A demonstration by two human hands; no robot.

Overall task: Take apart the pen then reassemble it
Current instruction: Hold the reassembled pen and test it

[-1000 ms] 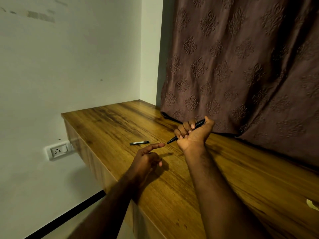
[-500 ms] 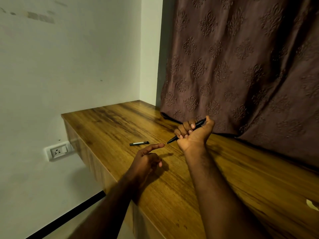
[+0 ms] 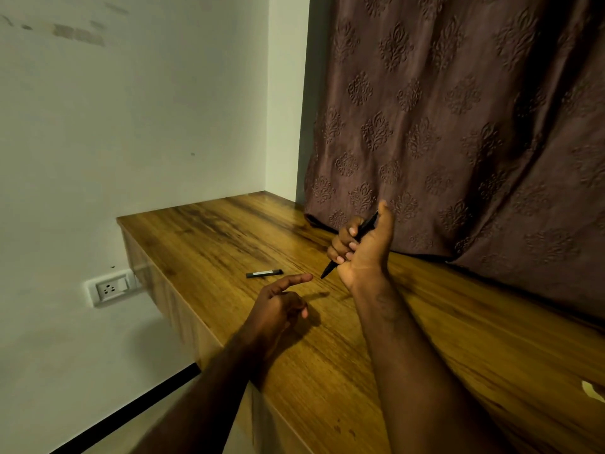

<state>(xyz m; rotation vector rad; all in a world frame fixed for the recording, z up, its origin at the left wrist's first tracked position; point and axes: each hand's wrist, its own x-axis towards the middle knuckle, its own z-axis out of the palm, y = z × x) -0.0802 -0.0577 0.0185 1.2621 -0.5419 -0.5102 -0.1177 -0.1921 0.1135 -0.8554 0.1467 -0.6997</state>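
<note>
My right hand (image 3: pixel 363 253) is raised above the wooden table (image 3: pixel 425 322), fingers curled around a black pen body (image 3: pixel 329 269) whose pointed tip slants down to the left. My left hand (image 3: pixel 278 306) hovers low over the table with its index finger stretched out, the fingertip just short of the pen's tip and holding nothing. A black pen cap (image 3: pixel 264 273) with a pale label lies flat on the table, beyond my left hand.
A brown patterned curtain (image 3: pixel 458 126) hangs down onto the table's far side behind my right hand. The table's left edge drops off near a white wall socket (image 3: pixel 111 288). A pale scrap (image 3: pixel 594 389) lies at the table's right.
My right hand has tilted slightly, thumb lifting higher against the curtain. My left hand and the cap stay where they were.
</note>
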